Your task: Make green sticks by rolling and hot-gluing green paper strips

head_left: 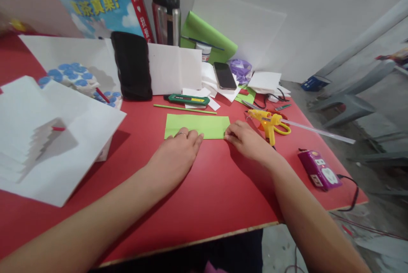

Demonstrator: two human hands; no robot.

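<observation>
A light green paper strip [210,125] lies flat on the red table [216,188], its long side facing me. My left hand [180,150] rests on its near left edge with the fingers curled and close together, a ring on one finger. At the near right corner, my right hand [244,139] pinches the paper between thumb and forefinger. Just beyond the strip is a thin green stick [185,109], and behind that lies a green utility knife [188,99].
To the right are a yellow glue gun [266,122], scissors [283,128] and a purple power box [318,170]. White folded paper [86,128] stands at left. Behind are a dark upright object [132,67], a phone [225,75] and a steel flask [166,7].
</observation>
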